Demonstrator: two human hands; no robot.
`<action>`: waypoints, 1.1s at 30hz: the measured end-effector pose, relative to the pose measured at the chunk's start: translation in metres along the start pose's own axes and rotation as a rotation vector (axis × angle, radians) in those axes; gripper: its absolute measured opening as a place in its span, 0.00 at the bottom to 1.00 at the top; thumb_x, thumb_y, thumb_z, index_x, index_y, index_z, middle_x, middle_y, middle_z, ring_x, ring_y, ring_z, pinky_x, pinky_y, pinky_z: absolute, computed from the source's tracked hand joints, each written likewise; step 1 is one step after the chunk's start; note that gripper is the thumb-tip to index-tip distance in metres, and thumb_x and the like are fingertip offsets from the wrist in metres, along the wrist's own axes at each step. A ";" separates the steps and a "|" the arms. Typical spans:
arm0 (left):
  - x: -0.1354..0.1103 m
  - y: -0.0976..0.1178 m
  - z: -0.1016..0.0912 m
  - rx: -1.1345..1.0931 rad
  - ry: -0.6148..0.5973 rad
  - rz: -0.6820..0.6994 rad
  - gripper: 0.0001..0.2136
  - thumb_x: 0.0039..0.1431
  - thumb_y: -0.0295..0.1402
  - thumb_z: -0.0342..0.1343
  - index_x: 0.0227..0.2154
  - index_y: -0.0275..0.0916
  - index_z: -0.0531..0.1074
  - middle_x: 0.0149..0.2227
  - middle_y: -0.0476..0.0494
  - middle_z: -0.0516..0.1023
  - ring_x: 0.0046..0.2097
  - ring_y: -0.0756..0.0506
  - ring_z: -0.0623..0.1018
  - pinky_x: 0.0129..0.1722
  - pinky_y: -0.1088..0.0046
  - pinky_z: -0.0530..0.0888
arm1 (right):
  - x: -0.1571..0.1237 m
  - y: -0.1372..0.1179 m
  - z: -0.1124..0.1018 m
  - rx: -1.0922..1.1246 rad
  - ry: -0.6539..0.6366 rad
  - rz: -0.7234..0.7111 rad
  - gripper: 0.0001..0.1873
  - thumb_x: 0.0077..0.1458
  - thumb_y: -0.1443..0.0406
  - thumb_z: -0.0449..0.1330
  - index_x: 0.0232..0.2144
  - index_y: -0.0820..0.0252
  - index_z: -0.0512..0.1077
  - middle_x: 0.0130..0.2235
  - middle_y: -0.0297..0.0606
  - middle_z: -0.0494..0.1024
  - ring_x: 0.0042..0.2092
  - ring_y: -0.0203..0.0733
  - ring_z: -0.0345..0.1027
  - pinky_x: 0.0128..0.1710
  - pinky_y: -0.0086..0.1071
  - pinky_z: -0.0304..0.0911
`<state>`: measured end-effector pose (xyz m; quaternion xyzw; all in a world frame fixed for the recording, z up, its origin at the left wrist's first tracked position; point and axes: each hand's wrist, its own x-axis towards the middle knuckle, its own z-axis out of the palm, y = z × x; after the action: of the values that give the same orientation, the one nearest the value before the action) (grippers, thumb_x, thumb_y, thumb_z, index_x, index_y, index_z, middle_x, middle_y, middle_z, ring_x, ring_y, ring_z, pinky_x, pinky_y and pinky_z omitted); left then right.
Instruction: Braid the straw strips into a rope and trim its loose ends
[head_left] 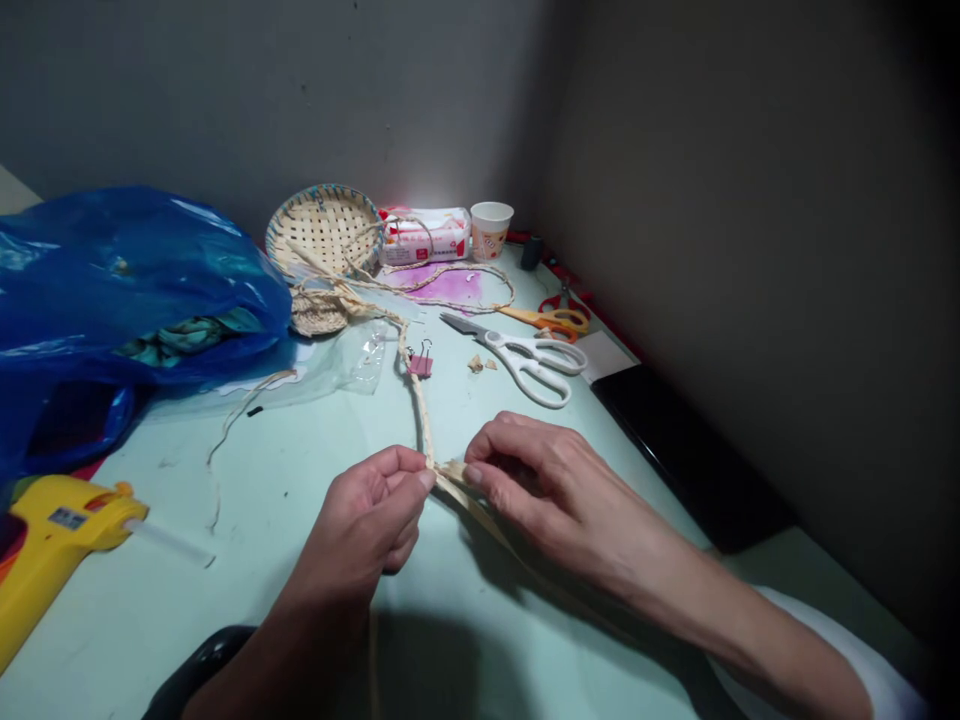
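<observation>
A long plaited straw braid (417, 395) runs from the woven pieces at the back of the pale green table (300, 470) down to my hands. My left hand (371, 520) pinches the braid's near end between thumb and fingers. Just to its right, my right hand (544, 480) is closed on the loose flat straw strips (480, 515) that trail from that end toward me. The two hands almost touch. A pink binder clip (421, 362) lies beside the braid.
White scissors (529, 360) and orange scissors (551, 318) lie at the right. A round woven basket (324, 230), tissue pack (424, 237) and paper cup (491, 230) stand at the back. A blue plastic bag (112, 290) and yellow glue gun (56, 540) are left; a black slab (690, 450) is right.
</observation>
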<state>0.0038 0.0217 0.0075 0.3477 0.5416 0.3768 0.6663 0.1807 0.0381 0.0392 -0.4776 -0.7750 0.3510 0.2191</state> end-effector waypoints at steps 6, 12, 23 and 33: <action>-0.001 0.001 0.002 -0.014 0.031 0.000 0.12 0.50 0.39 0.62 0.29 0.37 0.68 0.15 0.62 0.52 0.17 0.58 0.49 0.16 0.80 0.46 | 0.001 0.000 0.008 0.058 0.022 0.033 0.08 0.60 0.67 0.54 0.31 0.58 0.73 0.29 0.31 0.75 0.31 0.34 0.65 0.31 0.28 0.55; -0.001 0.002 0.001 -0.013 0.027 -0.010 0.11 0.50 0.38 0.62 0.29 0.37 0.67 0.15 0.62 0.52 0.17 0.58 0.48 0.16 0.80 0.46 | 0.002 0.004 0.012 0.016 0.016 0.049 0.07 0.60 0.66 0.54 0.32 0.58 0.71 0.30 0.31 0.74 0.31 0.34 0.64 0.32 0.28 0.55; 0.000 0.001 -0.001 -0.007 0.000 0.006 0.11 0.51 0.38 0.61 0.29 0.37 0.68 0.16 0.62 0.51 0.17 0.58 0.47 0.16 0.80 0.46 | 0.003 0.009 0.009 0.098 -0.072 0.066 0.07 0.61 0.66 0.53 0.32 0.59 0.70 0.28 0.30 0.72 0.28 0.32 0.60 0.27 0.26 0.53; -0.002 0.002 0.001 0.017 0.024 0.016 0.10 0.52 0.38 0.61 0.30 0.38 0.67 0.16 0.62 0.53 0.17 0.58 0.49 0.17 0.80 0.45 | 0.006 0.010 0.008 0.145 -0.148 0.115 0.13 0.60 0.66 0.52 0.35 0.58 0.77 0.29 0.32 0.77 0.30 0.34 0.65 0.29 0.28 0.53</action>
<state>0.0046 0.0209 0.0105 0.3533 0.5499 0.3817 0.6535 0.1784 0.0433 0.0264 -0.4771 -0.7329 0.4524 0.1749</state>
